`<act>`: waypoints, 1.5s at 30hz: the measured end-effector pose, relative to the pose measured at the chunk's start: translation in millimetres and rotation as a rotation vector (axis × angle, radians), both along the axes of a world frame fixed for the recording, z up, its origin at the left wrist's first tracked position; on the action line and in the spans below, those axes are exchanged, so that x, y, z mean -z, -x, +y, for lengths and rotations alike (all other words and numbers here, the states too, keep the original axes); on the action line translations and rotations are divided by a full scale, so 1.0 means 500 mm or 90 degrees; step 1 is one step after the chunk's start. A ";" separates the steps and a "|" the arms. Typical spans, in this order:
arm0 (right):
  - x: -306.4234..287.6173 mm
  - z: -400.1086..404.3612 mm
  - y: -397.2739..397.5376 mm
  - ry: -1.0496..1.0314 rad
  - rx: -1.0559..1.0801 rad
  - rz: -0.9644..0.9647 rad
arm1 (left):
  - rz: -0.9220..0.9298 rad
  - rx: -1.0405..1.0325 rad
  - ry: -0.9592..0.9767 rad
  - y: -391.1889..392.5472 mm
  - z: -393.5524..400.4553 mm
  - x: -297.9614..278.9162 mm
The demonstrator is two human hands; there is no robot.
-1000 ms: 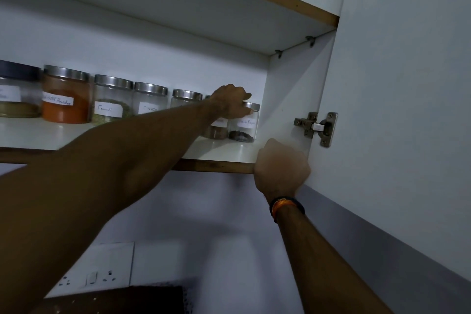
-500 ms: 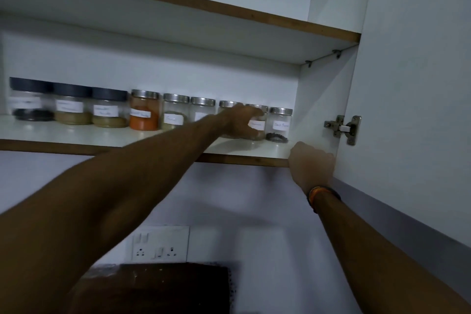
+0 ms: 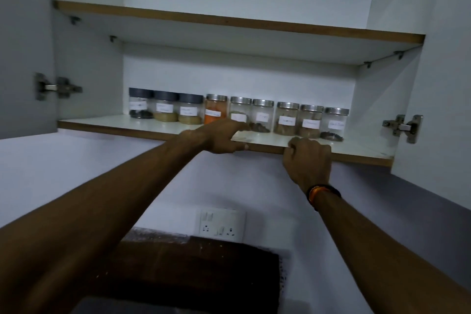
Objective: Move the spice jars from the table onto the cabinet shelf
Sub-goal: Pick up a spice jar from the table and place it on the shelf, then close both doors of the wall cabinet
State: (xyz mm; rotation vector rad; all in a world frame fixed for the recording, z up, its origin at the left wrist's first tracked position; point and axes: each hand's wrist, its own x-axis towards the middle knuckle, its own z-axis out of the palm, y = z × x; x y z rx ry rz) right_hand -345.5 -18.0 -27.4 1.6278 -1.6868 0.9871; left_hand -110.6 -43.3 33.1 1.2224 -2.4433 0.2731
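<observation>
Open wall cabinet seen from below, both doors swung outward. Nine spice jars (image 3: 238, 116) are standing in a single row along the back of the lower cabinet shelf (image 3: 158, 123), each bearing a white label too blurred to read: three with dark grey lids (image 3: 165, 96) toward the left end, then an orange-filled jar (image 3: 216, 109), then five with metal lids running toward the right end, neighbours touching or just beside one another. The left hand (image 3: 220, 136) is resting on the front edge of the shelf, fingers lying flat on top and thumb curling beneath the wooden edge strip, holding no jar; its knuckles are partly covering the base of the fifth jar. The right hand (image 3: 307, 160), wearing an orange and black wristband (image 3: 322, 192), is closing loosely over the same front edge further right, also carrying nothing. An upper shelf (image 3: 239, 21) is lying bare. Below, a wall socket (image 3: 220, 224) is sitting above a dark wooden table (image 3: 193, 270).
</observation>
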 end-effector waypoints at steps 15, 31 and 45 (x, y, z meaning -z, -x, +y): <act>-0.018 0.053 -0.353 0.024 -0.354 0.029 | -0.081 -0.237 0.064 -0.323 0.224 0.040; -0.071 0.231 -0.750 0.028 -0.595 0.044 | -0.174 -0.532 0.253 -0.627 0.527 0.001; -0.240 0.458 -0.988 0.114 -0.773 0.038 | 0.119 -0.672 0.564 -0.800 0.783 -0.043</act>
